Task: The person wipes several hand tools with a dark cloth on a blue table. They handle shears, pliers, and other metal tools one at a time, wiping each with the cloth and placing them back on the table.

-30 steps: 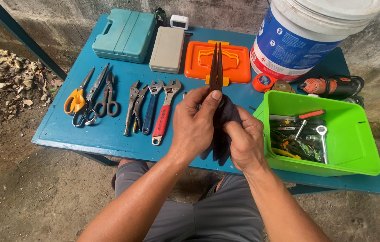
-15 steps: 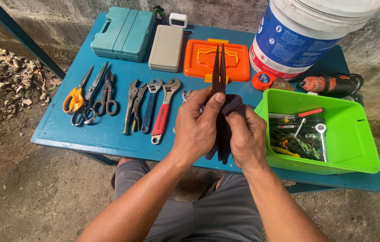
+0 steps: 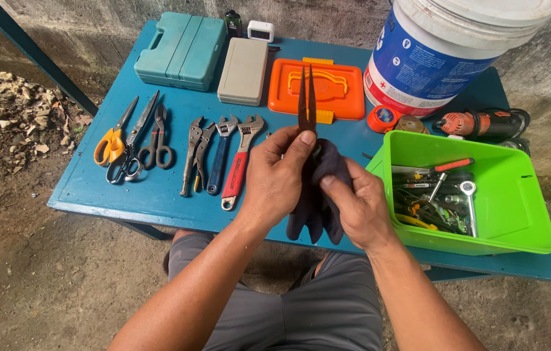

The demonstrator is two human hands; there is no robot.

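Pliers (image 3: 307, 97) x1, dark cloth (image 3: 318, 195) x1, 2 hands, L (image 3: 275, 175), R (image 3: 360, 208)

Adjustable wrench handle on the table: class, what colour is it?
Red, on the adjustable wrench; the head view shows it.

On the table (image 3: 126, 195), three cases stand in a row along the far edge, with a bucket (image 3: 444, 52) to their right. Nearer the person, scissors (image 3: 114, 142) lie at the left, and pliers (image 3: 192, 155) and wrenches (image 3: 240, 159) lie right of them. A bin (image 3: 516, 227) sits at the right with small tools (image 3: 435, 201) in it, a power tool (image 3: 483, 123) behind it.
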